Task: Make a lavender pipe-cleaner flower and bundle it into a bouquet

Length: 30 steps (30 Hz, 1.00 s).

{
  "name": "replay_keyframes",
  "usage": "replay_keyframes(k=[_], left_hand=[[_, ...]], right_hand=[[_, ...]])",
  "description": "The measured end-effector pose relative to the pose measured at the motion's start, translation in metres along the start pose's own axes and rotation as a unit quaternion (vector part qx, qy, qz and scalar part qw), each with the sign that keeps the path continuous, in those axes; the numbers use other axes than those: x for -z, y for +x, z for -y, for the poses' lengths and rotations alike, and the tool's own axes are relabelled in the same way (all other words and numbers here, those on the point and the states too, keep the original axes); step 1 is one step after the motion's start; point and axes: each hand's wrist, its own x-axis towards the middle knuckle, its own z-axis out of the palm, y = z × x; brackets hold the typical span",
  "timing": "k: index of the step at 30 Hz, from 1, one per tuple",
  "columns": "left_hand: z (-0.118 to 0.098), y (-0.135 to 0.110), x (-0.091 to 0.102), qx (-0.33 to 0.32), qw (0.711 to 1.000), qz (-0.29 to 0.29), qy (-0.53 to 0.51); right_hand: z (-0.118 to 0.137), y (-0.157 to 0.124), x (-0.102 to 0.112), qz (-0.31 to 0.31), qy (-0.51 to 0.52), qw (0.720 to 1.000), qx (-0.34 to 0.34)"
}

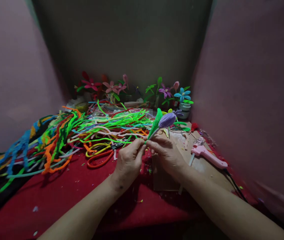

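Pretty dim, grey wall (127,40) past the far edge of the red worktop (64,196), pinkish panels (251,83) (kinda creased low right) flanking its sides.

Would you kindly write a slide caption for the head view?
Left hand and right hand hold a purple flower bud with a green leaf near colourful fuzzy stems.

Two bare hands: one left hand (129,159), one right hand (168,154). One fuzzy purple tulip-shaped bud (167,120), one broad fuzzy green leaf (156,122). One pink plastic glue gun (213,158), one brown cardboard sheet (164,178), one red cloth-covered tabletop (69,200). One blue star-shaped flower (182,94), one purple star-shaped flower (165,91), three pink-to-red star-shaped flowers (91,84), two pale pink buds (176,85). Multicoloured fuzzy pipe cleaners (104,125): many, too tangled to count.
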Motion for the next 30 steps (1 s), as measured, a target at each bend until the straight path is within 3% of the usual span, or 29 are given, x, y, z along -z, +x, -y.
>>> replay_keyframes(k=[3,6,13,15,16,18,20,22,25,28,30], left_hand=[[-0.001,0.004,0.003,0.103,0.985,0.042,-0.128],[-0.003,0.008,0.006,0.176,0.943,0.083,-0.271],[-0.004,0.007,0.007,0.249,0.812,0.208,-0.486],[-0.003,0.007,0.008,0.258,0.795,0.241,-0.494],[-0.003,0.008,0.008,0.255,0.803,0.246,-0.479],[-0.003,0.008,0.009,0.225,0.864,0.226,-0.389],[-0.002,0.007,0.008,0.147,0.951,0.147,-0.230],[0.000,0.004,0.006,0.038,0.995,0.061,-0.066],[0.003,0.002,0.004,-0.051,0.998,0.018,0.041],[0.001,0.003,0.006,0.034,0.997,0.055,-0.037],[-0.002,0.006,0.008,0.128,0.971,0.107,-0.170]], right_hand=[[0.004,0.001,0.002,0.033,-0.029,0.999,-0.017],[0.010,0.004,0.007,0.081,-0.058,0.995,-0.016],[0.019,0.005,0.009,0.131,-0.005,0.989,-0.068],[0.018,0.003,0.008,0.133,0.004,0.989,-0.065],[0.017,0.003,0.008,0.122,0.007,0.991,-0.059],[0.012,0.002,0.008,0.087,0.008,0.995,-0.044],[0.005,0.001,0.007,0.052,0.012,0.998,-0.037],[0.000,0.000,0.005,0.017,0.015,0.999,-0.038],[-0.003,-0.003,0.002,-0.014,0.004,0.999,-0.047],[0.001,-0.004,0.002,0.017,-0.012,0.999,-0.044],[0.005,-0.003,0.004,0.051,-0.015,0.998,-0.034]])
